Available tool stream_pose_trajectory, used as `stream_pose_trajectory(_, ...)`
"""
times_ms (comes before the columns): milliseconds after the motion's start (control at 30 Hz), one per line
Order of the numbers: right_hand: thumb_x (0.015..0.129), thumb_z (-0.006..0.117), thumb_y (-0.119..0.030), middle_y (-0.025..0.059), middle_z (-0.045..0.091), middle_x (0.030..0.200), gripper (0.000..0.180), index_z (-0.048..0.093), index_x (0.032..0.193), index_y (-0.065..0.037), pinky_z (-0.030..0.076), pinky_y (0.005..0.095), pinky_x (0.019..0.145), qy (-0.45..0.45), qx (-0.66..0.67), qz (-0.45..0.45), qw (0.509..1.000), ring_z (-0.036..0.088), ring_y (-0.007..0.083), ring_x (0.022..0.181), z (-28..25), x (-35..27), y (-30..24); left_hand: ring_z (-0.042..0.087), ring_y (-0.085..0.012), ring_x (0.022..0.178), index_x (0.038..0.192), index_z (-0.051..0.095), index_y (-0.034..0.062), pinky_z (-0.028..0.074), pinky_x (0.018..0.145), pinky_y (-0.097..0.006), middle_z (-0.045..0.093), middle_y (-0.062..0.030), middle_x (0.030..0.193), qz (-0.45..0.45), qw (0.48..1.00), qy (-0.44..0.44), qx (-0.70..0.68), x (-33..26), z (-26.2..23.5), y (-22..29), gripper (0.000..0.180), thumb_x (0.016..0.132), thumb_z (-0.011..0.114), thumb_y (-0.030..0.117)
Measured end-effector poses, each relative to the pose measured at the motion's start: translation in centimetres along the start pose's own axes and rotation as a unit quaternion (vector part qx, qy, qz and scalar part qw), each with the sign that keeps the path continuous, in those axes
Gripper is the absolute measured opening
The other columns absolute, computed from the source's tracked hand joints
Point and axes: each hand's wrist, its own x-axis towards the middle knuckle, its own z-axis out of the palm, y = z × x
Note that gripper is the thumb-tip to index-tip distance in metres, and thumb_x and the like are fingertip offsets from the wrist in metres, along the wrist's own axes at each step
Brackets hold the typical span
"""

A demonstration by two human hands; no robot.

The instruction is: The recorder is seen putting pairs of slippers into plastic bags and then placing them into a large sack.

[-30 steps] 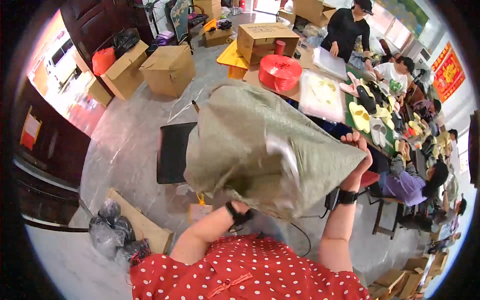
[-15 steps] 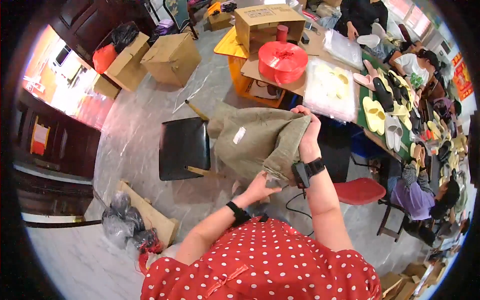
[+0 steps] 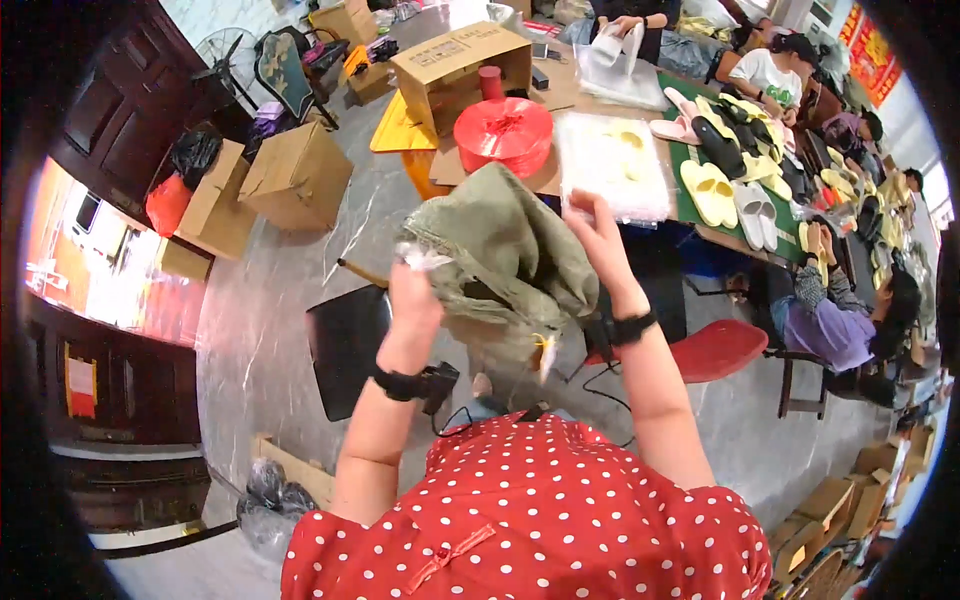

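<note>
In front of my chest hangs an olive-green woven sack (image 3: 495, 235), bunched and folded, with a frayed edge at its left and a yellow-and-white scrap at its lower side. My left hand (image 3: 412, 298), smeared by motion, is closed on the sack's left edge beside a whitish patch. My right hand (image 3: 603, 245) is up against the sack's right side, its fingers stretched out and its thumb hidden. Behind the sack at the left, a black-seated chair (image 3: 345, 350) is partly covered.
Beyond the sack, a table bears a red twine roll (image 3: 503, 138), an open cardboard box (image 3: 460, 65), clear plastic bags (image 3: 612, 165) and several slippers (image 3: 710, 195). A red stool seat (image 3: 715, 352) stands at right. Several people sit along the table. Cardboard boxes (image 3: 297, 178) stand at left.
The sack has been lifted and turned, and its folds have bunched up. My left hand has risen to its left edge. My right hand's fingers have straightened. The view has shifted.
</note>
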Motion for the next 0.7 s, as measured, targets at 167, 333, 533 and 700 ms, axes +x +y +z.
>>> stream_pose_trajectory(167,0.069,0.08,-0.031,0.019,0.05,0.128,0.082,0.04,0.136,-0.004,0.039,0.039,0.101,-0.171,-0.099,0.065,0.978,0.047,0.0299,0.121,2.5,-9.5,6.4,0.061,-0.0197,0.097,0.111,0.058,0.0029,0.049,0.086,-0.035,0.062,-0.0066,0.106,0.29,0.77,-0.015,0.568,-1.4,-0.3,5.6,0.026,0.091,0.046,0.014)
stream_pose_trajectory(333,0.071,0.075,-0.027,0.0236,0.05,0.128,0.071,0.047,0.134,-0.007,0.043,0.0442,0.096,-0.171,-0.398,0.102,0.896,0.049,0.0381,0.118,6.8,-11.0,16.4,0.053,-0.0201,0.11,0.116,0.052,-0.0051,0.039,0.098,-0.031,0.057,-0.007,0.115,0.159,0.979,-0.125,0.021,-3.4,3.5,9.1,0.04,0.077,0.044,-0.002)
stream_pose_trajectory(533,0.088,0.061,-0.03,0.0047,0.067,0.091,0.033,0.066,0.107,-0.003,0.048,0.0332,0.072,-0.301,-0.112,0.227,0.919,0.057,0.017,0.079,0.7,-7.3,13.3,0.059,-0.0247,0.105,0.12,0.053,0.0015,0.048,0.09,-0.039,0.061,-0.0103,0.113,0.18,0.979,0.065,0.065,4.5,-3.6,13.1,0.03,0.094,0.05,0.017)
stream_pose_trajectory(700,0.088,0.054,-0.018,0.007,0.064,0.112,0.038,0.057,0.122,-0.001,0.047,0.0312,0.086,-0.028,0.339,0.032,0.94,0.061,0.0172,0.098,-8.9,-0.2,-5.2,0.061,-0.0298,0.105,0.117,0.06,0.0025,0.047,0.089,-0.036,0.065,-0.0169,0.11,0.292,0.757,0.185,0.554,6.3,-14.1,11.2,0.033,0.086,0.058,0.012)
